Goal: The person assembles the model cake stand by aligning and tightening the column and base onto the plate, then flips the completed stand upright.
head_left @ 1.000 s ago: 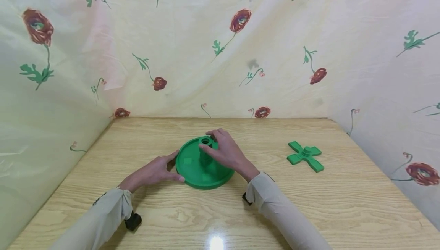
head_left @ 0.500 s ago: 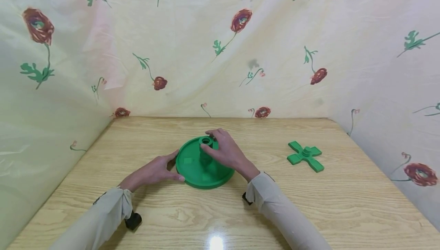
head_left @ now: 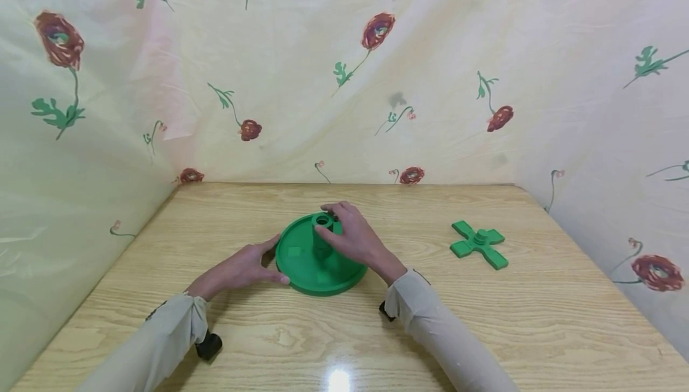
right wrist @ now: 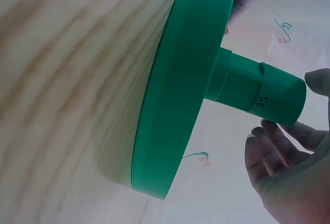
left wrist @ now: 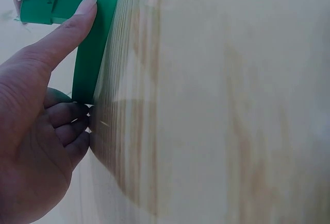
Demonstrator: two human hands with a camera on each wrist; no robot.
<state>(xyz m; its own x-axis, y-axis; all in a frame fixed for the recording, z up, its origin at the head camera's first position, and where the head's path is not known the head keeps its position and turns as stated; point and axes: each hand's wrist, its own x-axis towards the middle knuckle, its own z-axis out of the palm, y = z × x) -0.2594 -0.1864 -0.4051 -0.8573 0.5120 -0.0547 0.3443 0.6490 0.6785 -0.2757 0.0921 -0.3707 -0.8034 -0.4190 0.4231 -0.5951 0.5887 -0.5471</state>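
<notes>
A green round base [head_left: 301, 275] with a raised rim lies flat on the wooden table. Upright at its middle stands a hollow green post [head_left: 322, 237], marked "35" in the right wrist view. My left hand [head_left: 242, 269] holds the base's left edge, thumb [left wrist: 86, 6] against the rim and the other fingers curled by its underside. My right hand [head_left: 355, 236] grips the top of the post between thumb and fingers; in the right wrist view the post's end [right wrist: 289, 98] sits between them. Part of the base is hidden under the right hand.
To the right on the table [head_left: 404, 344] lies a green cross-shaped piece [head_left: 481, 237] with a short round peg at its centre. Flower-patterned cloth [head_left: 290, 81] hangs behind the table and along both sides.
</notes>
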